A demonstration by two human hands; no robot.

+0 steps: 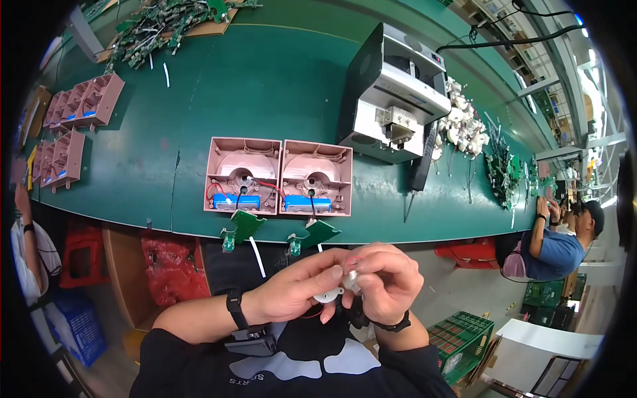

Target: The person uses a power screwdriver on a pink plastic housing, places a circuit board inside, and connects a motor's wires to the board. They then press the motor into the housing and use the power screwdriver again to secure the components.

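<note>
Close to my body, below the table's front edge, my left hand [292, 290] is closed on a small white round part [326, 296] with a mounting ear and thin red wire. My right hand [393, 282] pinches a small white piece [352, 281] beside red wire, against the left fingertips; its exact kind is hidden. Ahead of my hands, two pink plastic housings [283, 179] stand side by side, open side up. Each holds a blue cylindrical battery [237, 202]. A green circuit board [248, 225] hangs by wires over the table edge from each housing.
A black and silver benchtop machine [405, 86] stands right of the housings, near a pile of white wired parts [461, 126]. Green boards [166, 26] are heaped at the back left. More pink housings [89, 99] sit at far left. A person [561, 245] works at far right.
</note>
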